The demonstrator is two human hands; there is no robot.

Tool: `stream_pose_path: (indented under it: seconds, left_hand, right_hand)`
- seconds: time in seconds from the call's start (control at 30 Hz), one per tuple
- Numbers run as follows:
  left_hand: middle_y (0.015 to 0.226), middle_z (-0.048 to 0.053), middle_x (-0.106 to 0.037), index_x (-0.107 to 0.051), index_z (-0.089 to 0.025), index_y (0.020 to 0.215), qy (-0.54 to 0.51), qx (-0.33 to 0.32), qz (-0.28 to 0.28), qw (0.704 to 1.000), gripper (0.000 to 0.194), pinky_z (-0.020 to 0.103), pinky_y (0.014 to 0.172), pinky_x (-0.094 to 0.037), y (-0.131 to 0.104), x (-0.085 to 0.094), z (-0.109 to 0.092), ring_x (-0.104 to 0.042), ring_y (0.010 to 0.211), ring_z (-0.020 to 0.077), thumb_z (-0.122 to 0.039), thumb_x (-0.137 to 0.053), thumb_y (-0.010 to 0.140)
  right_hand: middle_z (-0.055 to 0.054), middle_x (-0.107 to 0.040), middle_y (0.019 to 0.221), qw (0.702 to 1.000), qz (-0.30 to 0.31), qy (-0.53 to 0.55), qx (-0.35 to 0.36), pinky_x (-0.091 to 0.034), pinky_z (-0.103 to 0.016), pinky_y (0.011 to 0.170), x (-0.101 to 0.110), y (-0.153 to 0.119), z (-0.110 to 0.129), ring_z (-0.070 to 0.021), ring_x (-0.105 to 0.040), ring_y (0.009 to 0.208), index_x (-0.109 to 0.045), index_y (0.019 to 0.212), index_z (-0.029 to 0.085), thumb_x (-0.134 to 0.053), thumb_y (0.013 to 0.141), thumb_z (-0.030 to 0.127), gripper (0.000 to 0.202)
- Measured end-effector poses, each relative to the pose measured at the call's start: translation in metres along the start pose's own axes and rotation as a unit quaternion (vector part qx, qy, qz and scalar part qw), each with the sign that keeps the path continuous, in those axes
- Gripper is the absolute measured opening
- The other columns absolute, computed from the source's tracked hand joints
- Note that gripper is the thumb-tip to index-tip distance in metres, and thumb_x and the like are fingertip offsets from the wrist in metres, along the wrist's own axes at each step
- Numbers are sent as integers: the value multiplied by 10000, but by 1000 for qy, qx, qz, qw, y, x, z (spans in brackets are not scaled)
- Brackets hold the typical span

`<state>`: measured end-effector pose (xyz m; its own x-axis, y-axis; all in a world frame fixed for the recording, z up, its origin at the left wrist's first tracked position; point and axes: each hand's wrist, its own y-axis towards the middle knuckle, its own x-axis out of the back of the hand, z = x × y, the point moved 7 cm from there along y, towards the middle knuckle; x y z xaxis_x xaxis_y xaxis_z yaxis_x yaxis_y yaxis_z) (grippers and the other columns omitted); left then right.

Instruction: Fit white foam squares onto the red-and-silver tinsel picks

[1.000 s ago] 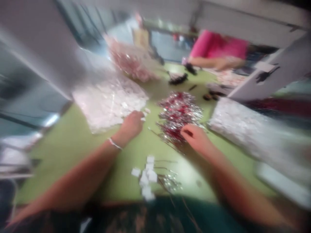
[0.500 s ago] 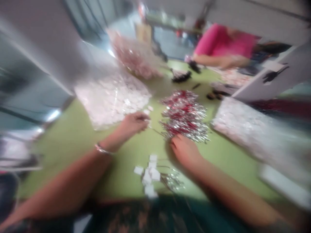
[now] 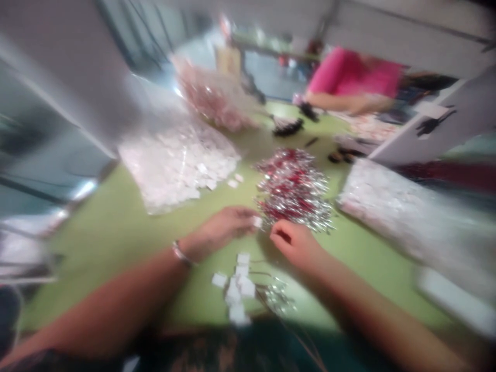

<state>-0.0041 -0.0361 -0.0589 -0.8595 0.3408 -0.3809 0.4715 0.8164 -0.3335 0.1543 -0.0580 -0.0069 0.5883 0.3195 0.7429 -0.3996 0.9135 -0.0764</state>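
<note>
A small white square (image 3: 257, 221) is pinched in the fingertips of my left hand (image 3: 232, 223). Just to its right, my right hand (image 3: 289, 238) has its fingers curled together at the near edge of a pile of red and silver tinsel-like pieces (image 3: 292, 186); whatever it holds is too blurred to make out. Nearer to me on the green table (image 3: 186, 289) lie several white squares (image 3: 233, 292) with thin stems, ending in a silver cluster (image 3: 279, 295). A clear bag of white pieces (image 3: 174, 168) lies behind my left hand, with loose squares (image 3: 233, 183) beside it.
Another clear bag (image 3: 387, 206) and a white block (image 3: 453, 294) are at the right. A bag of pink pieces (image 3: 217, 103) and black-tipped items (image 3: 287, 125) lie farther back. Across the table sits a person in pink (image 3: 352, 77), beside a grey panel (image 3: 442, 124).
My left hand has moved right and nearer to me from the loose squares, bringing a white square towards my right hand. My right hand has shifted slightly off the tinsel pile's edge.
</note>
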Motion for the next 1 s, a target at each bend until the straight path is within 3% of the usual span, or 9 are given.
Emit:
stream_pose_path:
  seconds: [0.13,0.3,0.5,0.83,1.0]
  left_hand:
    - [801,42,-694,-718,-146,995,9,7,2,1000,298,245,645,-448,0,0,0,-589,650,90,-269,-792,734]
    - [743,43,-699,-706,-141,1009,69,-2,3,998,345,249,606,-448,1,3,0,-603,618,101,-327,-794,732]
    - [766,61,-728,-677,-166,1043,172,-22,-28,984,376,253,551,-468,3,13,5,-631,592,122,-447,-724,799]
    - [713,34,-691,-695,-133,988,100,17,15,995,336,212,490,-393,-1,4,-1,-587,551,87,-368,-769,759]
    - [701,33,-690,-702,-132,951,97,23,13,995,313,209,486,-393,-2,-1,2,-586,542,83,-365,-772,754]
  right_hand:
    - [-37,-691,793,998,10,-40,41,-410,-286,698,-6,1,5,-162,-592,730,-633,760,212,-480,913,231,217]
    - [-23,-663,723,997,20,-57,37,-388,-267,655,-3,1,7,-146,-563,671,-627,719,205,-460,926,220,266]
    - [-55,-673,771,973,20,-216,84,-343,-280,630,-14,-7,6,-155,-550,677,-669,790,185,-424,943,212,290]
    - [6,-653,701,985,-32,-126,114,-343,-241,618,-2,-6,10,-116,-532,641,-638,738,211,-449,922,211,263]
    - [1,-617,636,969,-53,-183,157,-301,-250,580,-3,-8,11,-112,-497,589,-633,707,198,-429,923,208,297]
